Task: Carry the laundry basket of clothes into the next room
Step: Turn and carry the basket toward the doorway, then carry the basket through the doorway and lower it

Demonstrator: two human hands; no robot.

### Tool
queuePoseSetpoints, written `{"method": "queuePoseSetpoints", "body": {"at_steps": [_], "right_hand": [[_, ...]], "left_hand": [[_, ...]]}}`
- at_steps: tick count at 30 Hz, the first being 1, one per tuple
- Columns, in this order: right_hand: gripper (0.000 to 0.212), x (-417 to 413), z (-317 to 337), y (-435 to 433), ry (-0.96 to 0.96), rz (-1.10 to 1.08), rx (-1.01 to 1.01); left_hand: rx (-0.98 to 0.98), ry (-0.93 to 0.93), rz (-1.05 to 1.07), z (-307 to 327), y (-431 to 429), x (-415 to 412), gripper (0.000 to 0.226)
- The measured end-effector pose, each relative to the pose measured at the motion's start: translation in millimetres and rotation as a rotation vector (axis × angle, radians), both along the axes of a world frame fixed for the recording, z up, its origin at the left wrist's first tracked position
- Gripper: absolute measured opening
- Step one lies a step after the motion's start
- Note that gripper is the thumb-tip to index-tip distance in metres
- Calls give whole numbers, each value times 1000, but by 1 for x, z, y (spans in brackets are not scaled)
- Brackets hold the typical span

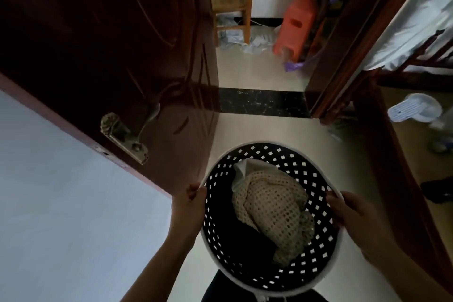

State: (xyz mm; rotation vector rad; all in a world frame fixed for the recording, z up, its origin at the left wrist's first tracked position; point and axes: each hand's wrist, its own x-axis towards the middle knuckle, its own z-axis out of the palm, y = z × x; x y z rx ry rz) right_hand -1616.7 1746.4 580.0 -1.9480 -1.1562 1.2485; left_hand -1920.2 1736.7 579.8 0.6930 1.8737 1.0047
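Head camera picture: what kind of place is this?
Probably a home, at a doorway between rooms. An open wooden door, a wooden chair and an orange plastic stool beyond the threshold, and a laundry basket suggest it.
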Motion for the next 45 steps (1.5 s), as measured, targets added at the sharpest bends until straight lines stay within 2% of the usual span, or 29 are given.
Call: {"method": "queuePoseSetpoints", "body": {"at_steps": [5,12,14,18,22,28,33,37,45], "right_hand": [[23,1,-1,107,-11,43,-27],[14,5,-36,260,-4,142,-70],[11,7,-54,305,-6,177,-101],[6,5,-92,385,-37,255,-169],[7,-4,-136,454,-35,283,-231],[15,-28,-249,530,-38,223,-296],[19,-56,-371,573,-124,146,-372],[26,-75,-464,601,-219,114,-431],[42,-87,-612,628,-317,139,-495]], "left_hand": [[-11,65,-16,0,95,-4,21],[-88,44,81,-30,218,12,20],[-122,76,122,-47,255,18,27],[-199,123,153,-92,317,20,13],[-263,222,157,-144,369,14,15],[-306,307,61,-247,453,-1,16],[-393,323,4,-357,513,-13,37],[-453,351,-89,-442,559,-24,43],[-566,410,-224,-592,601,-37,54]]}}
